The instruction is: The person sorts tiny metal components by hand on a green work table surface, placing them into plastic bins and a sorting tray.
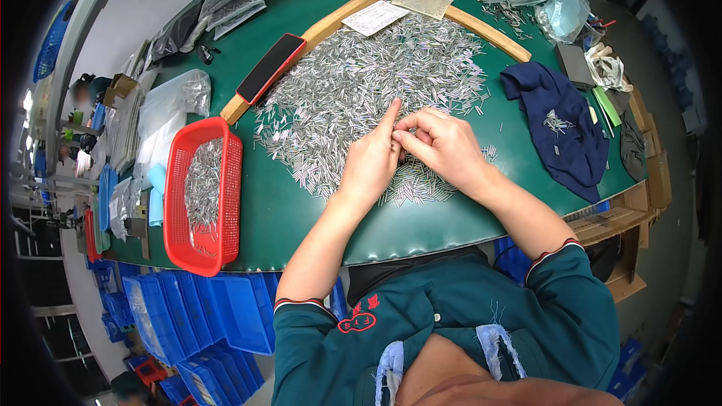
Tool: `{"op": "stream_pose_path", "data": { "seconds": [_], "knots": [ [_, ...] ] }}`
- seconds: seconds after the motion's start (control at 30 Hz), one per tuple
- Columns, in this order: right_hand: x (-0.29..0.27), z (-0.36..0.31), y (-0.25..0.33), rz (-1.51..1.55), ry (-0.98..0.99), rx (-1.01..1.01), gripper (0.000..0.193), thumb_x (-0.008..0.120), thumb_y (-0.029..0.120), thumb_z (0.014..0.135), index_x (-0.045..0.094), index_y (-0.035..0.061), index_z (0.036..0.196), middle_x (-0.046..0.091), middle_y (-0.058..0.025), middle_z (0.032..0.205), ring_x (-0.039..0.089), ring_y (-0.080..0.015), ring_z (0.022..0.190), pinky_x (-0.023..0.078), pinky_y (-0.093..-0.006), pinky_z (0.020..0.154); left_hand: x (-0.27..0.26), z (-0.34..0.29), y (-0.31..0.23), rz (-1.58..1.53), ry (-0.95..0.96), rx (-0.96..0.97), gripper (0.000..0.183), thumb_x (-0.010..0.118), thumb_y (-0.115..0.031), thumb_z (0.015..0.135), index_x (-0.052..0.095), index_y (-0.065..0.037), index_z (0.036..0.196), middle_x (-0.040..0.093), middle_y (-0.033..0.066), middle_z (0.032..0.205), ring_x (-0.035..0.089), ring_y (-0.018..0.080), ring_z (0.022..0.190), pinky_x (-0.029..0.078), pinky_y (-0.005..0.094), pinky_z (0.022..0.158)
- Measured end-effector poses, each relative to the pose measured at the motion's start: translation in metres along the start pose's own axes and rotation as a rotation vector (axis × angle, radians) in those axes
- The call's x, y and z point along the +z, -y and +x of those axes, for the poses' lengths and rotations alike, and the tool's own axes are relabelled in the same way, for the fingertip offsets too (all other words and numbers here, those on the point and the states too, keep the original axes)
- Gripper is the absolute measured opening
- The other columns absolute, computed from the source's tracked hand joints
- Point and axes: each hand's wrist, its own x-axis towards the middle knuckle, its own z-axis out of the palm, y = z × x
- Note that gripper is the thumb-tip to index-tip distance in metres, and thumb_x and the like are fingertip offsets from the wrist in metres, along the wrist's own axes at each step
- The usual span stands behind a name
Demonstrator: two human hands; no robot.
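Lying beneath and ahead of the left hand point(371, 159) and right hand point(450, 147), metal pins point(368, 79) have mixed long axes, near both. The 2 hands meet, left index extended, right fingers curled; held contents cannot be determined. Red basket point(232, 207): left of the left hand.
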Motion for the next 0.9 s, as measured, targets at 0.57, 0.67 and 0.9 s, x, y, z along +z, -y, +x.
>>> {"op": "stream_pose_path", "data": {
  "seconds": [0.57,0.67,0.9],
  "knots": [
    [-0.013,0.014,-0.025,1.587,0.411,0.937,0.016,0.048,0.02,0.09,0.053,0.0045,0.092,0.03,0.0086,0.06,0.026,0.0021,0.047,0.021,-0.0109,0.034,-0.009,0.004,0.003,-0.812,0.134,-0.224,0.025,0.039,-0.014,0.094,0.054,0.0,0.107,0.053,0.0013,0.067,0.044,0.004,0.055,0.038,0.0162,0.051],
    [-0.011,0.012,-0.032,1.715,0.468,0.949,0.016,0.047,0.021,0.091,0.052,0.0055,0.091,0.031,0.0079,0.06,0.027,0.0018,0.046,0.023,-0.0106,0.033,-0.005,0.006,0.007,-0.831,0.091,-0.217,0.025,0.039,-0.015,0.094,0.054,0.0,0.108,0.053,0.0013,0.067,0.044,0.0035,0.054,0.037,0.0158,0.051],
    [-0.009,0.013,-0.033,1.808,0.51,0.934,0.016,0.047,0.021,0.09,0.052,0.0058,0.09,0.036,0.0054,0.063,0.034,-0.0004,0.05,0.03,-0.0126,0.036,-0.006,0.006,0.007,-0.843,0.049,-0.134,0.028,0.038,-0.015,0.094,0.051,-0.002,0.115,0.053,0.0013,0.07,0.044,0.0032,0.057,0.037,0.0153,0.053]
  ]
}}
